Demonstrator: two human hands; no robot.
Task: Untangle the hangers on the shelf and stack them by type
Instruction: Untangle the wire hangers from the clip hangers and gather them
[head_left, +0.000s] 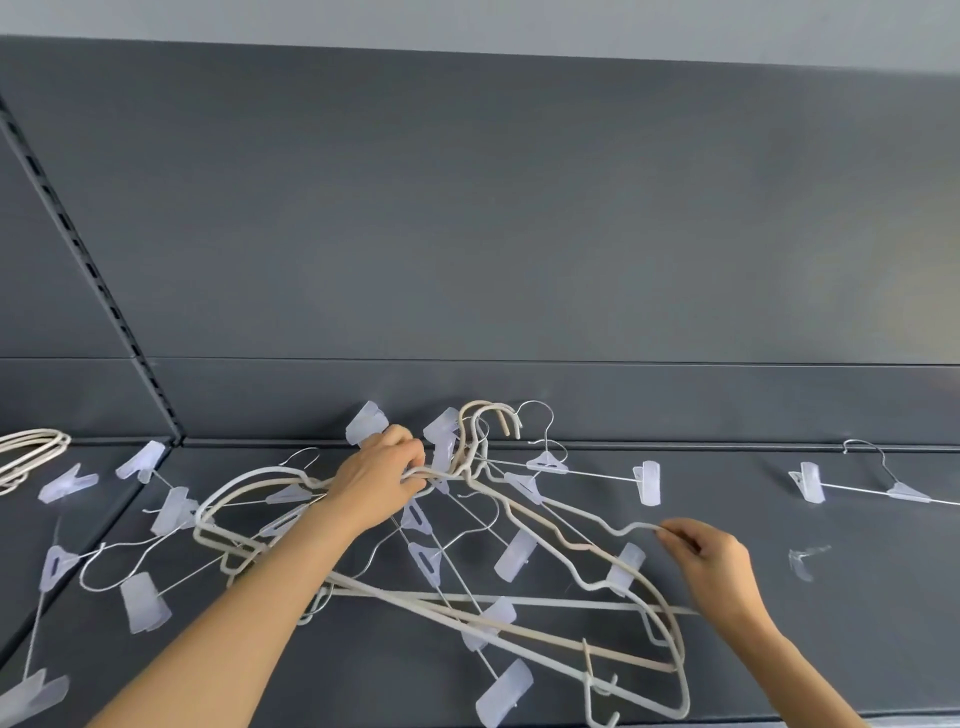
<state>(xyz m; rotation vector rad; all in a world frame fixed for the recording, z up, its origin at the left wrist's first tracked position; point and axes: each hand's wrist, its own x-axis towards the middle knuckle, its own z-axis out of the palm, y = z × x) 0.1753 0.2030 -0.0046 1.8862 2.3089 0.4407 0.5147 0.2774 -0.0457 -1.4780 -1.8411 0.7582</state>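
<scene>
Untangling is in hand: the left hand (382, 470) clenches the cream hangers (524, 525) at their necks, while the right hand (711, 558) fingers (670, 535) pinch one shoulder. Next, I judge, that hanger needs easing free of the clip hangers (457, 551) on the shelf (831, 623).

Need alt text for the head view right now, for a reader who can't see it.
The left hand grips the necks of several cream hangers in a tangle with clear clip hangers on a dark grey shelf. The right hand pinches one cream hanger's shoulder.
</scene>
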